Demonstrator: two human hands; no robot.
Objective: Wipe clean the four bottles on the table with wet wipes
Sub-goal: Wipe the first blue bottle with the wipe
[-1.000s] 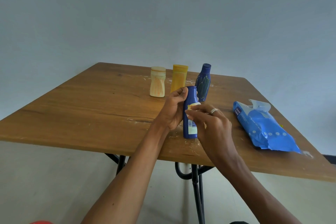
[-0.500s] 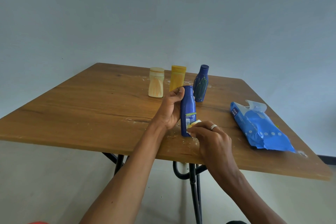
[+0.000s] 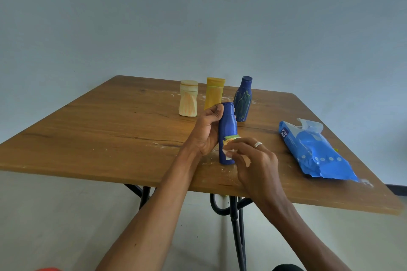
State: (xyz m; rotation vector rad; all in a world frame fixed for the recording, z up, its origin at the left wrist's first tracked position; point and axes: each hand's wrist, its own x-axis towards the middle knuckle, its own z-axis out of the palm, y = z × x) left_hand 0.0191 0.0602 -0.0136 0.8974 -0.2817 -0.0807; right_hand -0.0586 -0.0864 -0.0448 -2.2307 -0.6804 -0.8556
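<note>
My left hand [image 3: 207, 132] grips a blue bottle [image 3: 227, 125] upright near the table's front edge. My right hand [image 3: 253, 160] pinches a small white wet wipe [image 3: 229, 152] against the bottle's lower label. Behind stand three more bottles in a row: a cream one [image 3: 188, 98], a yellow one [image 3: 214, 92] and a dark blue one with a green pattern [image 3: 242, 99]. A blue pack of wet wipes [image 3: 312, 152] lies at the right with its flap raised.
The wooden table [image 3: 99, 130] has white smears and crumbs around the bottles. Its front edge runs just below my hands and its black metal legs [image 3: 235, 215] show underneath. A plain wall stands behind.
My right hand with the wipe slid down the blue bottle from near its middle to the lower label. My left hand kept its hold on the bottle.
</note>
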